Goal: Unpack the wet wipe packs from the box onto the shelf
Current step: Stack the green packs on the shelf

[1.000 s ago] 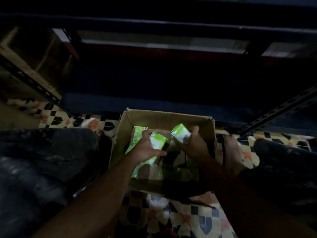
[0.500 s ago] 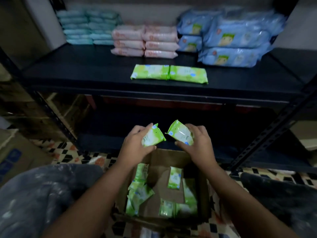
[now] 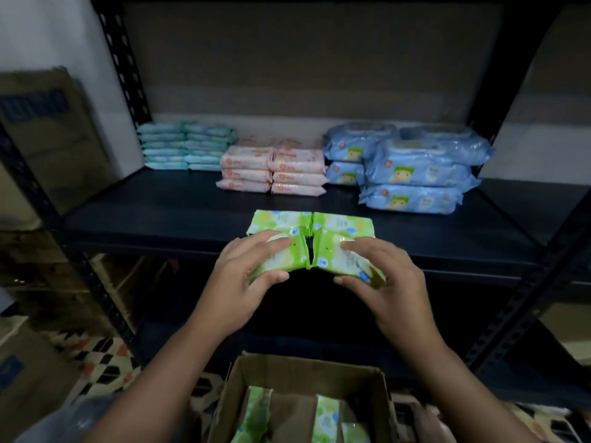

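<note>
My left hand point(image 3: 241, 276) grips one green wet wipe pack point(image 3: 283, 259) and my right hand point(image 3: 388, 279) grips another green pack point(image 3: 339, 257). Both packs are held side by side at the front edge of the black shelf point(image 3: 160, 215), just in front of two green packs point(image 3: 310, 220) lying flat there. Below, the open cardboard box point(image 3: 303, 375) stands on the floor with several green packs point(image 3: 324, 420) inside.
At the back of the shelf sit stacks of teal packs point(image 3: 185, 145), pink packs point(image 3: 271, 169) and large blue packs point(image 3: 412, 167). Black perforated uprights point(image 3: 124, 65) frame the shelf. Cardboard cartons point(image 3: 48, 129) stand at the left. The floor is patterned tile point(image 3: 96, 356).
Both hands have risen from above the box to the shelf's front edge, carrying the two green packs. The view has tilted up, so more of the shelf shows.
</note>
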